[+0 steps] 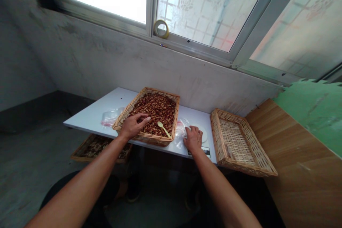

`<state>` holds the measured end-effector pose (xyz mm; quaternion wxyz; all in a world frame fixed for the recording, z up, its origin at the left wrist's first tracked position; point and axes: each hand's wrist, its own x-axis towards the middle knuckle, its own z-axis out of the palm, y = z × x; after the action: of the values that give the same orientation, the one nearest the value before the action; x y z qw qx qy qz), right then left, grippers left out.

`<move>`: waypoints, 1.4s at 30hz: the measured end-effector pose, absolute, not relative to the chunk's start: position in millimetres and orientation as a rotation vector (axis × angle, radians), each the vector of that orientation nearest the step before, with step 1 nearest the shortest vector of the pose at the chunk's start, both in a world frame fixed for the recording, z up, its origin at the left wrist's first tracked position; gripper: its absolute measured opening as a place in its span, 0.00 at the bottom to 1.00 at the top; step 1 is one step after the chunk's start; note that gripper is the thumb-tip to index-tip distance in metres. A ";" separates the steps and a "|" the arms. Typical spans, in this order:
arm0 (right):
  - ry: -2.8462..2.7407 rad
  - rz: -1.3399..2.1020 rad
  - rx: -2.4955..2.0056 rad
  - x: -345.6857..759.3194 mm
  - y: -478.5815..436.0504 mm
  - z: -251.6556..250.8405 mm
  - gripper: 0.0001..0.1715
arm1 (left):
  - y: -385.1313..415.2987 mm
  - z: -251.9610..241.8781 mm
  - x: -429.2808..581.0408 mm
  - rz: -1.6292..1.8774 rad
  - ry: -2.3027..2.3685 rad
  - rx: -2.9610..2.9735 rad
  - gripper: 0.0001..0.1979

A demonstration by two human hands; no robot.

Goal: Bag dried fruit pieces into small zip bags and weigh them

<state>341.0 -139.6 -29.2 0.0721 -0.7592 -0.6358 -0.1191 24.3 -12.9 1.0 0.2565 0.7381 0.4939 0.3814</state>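
Observation:
A wicker basket [175, 114] on the white table holds many reddish-brown dried pieces [153, 108]. My left hand [132, 125] hovers over its near left corner, fingers loosely curved, thumb apart and nothing visible in them. On the dried pieces lies a pale yellow spoon [164, 129], to the right of that hand. My right hand [193, 138] rests palm down with fingers spread over a white kitchen scale [204, 136], partly covering it. Clear plastic bags [180, 131] with a reddish strip lie just left of my right hand; whether my fingertips touch them I cannot tell.
More clear bags [109, 117] lie left of the basket. A second wicker basket [240, 139] stands at the table's right end, beside a wooden panel [299, 164]. Below the table's left part sits another filled basket [80, 156]. A tape roll [166, 32] stands on the window ledge.

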 end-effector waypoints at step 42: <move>-0.913 0.059 -1.953 445.7 -154.4 -32.4 0.31 | -22.0 9.4 30.6 0.955 1.420 2.093 0.25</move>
<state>445.7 -154.4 -32.4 0.4730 -0.7978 -0.3731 0.0240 30.6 -22.0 9.4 0.2174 0.7556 0.5126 0.3450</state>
